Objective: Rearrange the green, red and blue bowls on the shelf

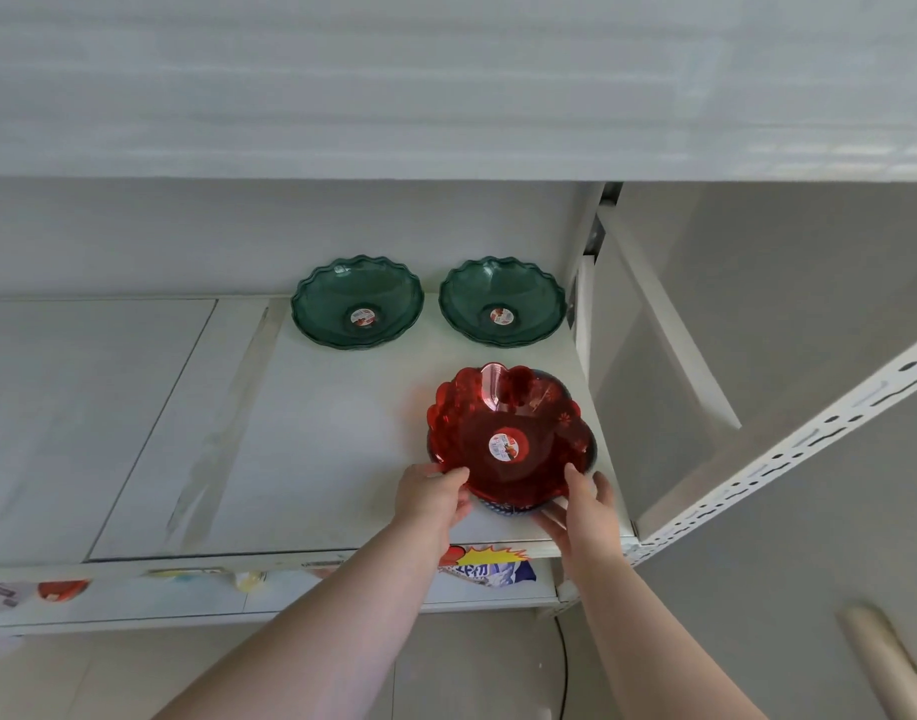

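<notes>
Both hands are gripping the red bowl (508,439) at the near right of the white shelf (311,449). The left hand (433,493) is holding the bowl's near-left rim, thumb lying on the inner face and the remaining fingers (464,509) curling beneath. The right hand (583,504) is holding the near-right rim, thumb resting on the inside and fingers spreading below and outward. Both are closing on that rim, neither fully clenched.

The red bowl is sitting tilted, its inside facing the camera, a round label showing at its centre. Dark blue edging is showing under it at the near edge (508,509) and along its far right side, consistent with a blue bowl beneath; whether the red one is resting in it or lifting clear cannot be told.

Two green bowls are standing upright at the far side of the shelf, side by side and apart: the left green bowl (357,301) and the right green bowl (502,299), the latter lying close to the shelf's right upright. Each is bearing a label in its base.

Coloured stickers (490,563) are lining the shelf's near front edge.
</notes>
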